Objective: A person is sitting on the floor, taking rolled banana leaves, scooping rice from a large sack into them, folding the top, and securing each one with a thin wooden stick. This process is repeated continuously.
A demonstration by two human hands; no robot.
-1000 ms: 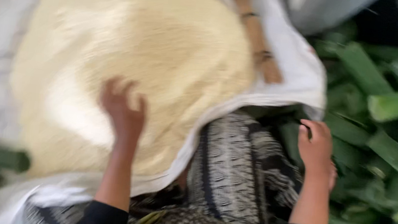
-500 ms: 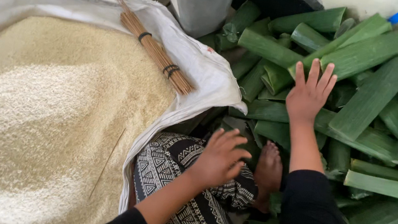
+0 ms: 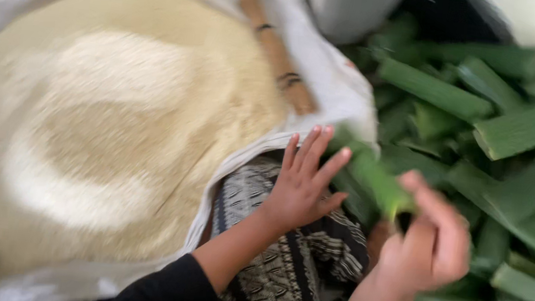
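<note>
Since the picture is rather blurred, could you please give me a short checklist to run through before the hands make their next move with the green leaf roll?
1. Right hand has a grip on the green leaf roll: ok, fingers closed around its lower end.
2. Left hand is free: ok, open with fingers spread, next to the roll; whether it touches it, cannot tell.
3. Pale grain heap stays inside the white cloth: ok, none seen spilled.
4. Bundle of brown sticks is out of the way: ok, lying on the cloth's far edge.
5. Roll is intact: cannot tell, motion blur.
6. More green leaves at hand: ok, piled on the right.
</note>
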